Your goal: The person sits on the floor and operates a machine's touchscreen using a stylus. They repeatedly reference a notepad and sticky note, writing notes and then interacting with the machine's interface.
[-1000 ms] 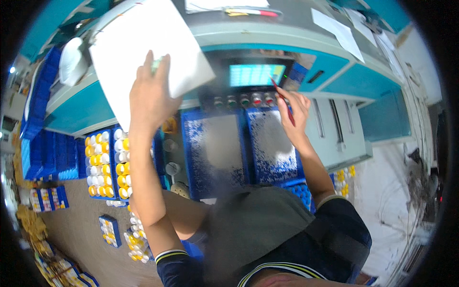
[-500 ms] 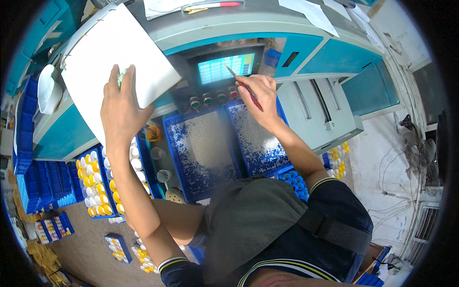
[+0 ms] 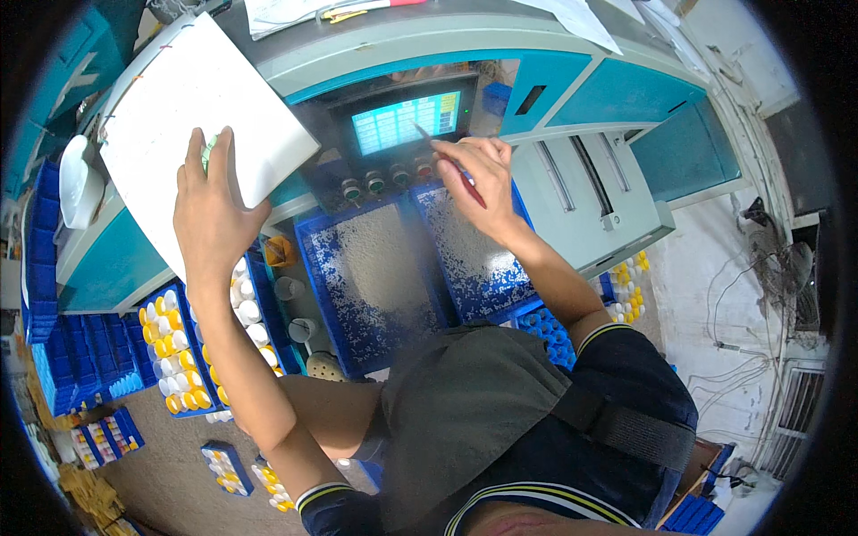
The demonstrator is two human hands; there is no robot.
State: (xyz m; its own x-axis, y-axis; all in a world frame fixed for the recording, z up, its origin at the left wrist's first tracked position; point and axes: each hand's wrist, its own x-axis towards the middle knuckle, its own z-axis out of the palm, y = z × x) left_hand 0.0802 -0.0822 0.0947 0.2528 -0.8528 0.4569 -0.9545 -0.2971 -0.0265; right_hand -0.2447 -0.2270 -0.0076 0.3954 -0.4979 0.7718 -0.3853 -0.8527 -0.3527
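Note:
My left hand lies with fingers stretched out on a white sheet or pad of paper at the left. A small green thing shows between two of its fingers; whether they grip it I cannot tell. My right hand is closed round a thin red-handled tool with a grey pointed tip. The tip is over a lit touch screen on the machine panel; contact cannot be made out. Round push buttons sit below the screen.
Two blue trays of small pale granules are under the panel. Blue trays of white and yellow caps stand at the left. A pale green machine block is at the right. Pens and papers lie on top.
The view has shifted slightly, so the screen and paper sit a little further left. The tool's tip has moved from the screen's right part toward its lower edge.

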